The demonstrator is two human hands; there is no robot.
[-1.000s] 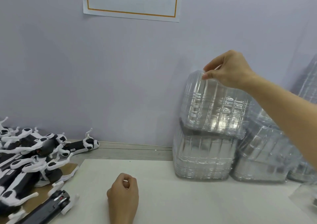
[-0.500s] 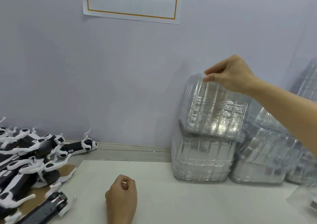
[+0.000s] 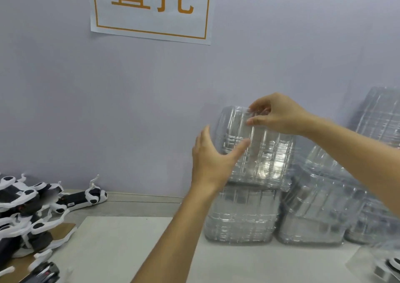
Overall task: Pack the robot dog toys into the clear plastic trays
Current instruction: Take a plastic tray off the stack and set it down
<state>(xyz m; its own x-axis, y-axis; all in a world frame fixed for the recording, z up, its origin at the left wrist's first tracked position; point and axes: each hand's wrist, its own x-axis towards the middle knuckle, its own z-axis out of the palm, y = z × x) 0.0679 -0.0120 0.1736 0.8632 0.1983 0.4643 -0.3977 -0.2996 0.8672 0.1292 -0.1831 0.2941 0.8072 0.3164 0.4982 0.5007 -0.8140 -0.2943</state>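
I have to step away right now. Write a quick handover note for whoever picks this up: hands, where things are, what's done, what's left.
Right hand: pinching the top edge of the upper stack of clear trays, which sits on a lower stack against the wall.
Left hand: open, fingers spread at the left side of that upper stack, thumb across its front.
Robot dog toys: piled at the table's left edge, untouched.
Done: no tray separated and no toy packed among the stacks and pile in view.
Left: peel one tray off, set it on the white mat, load the toys.
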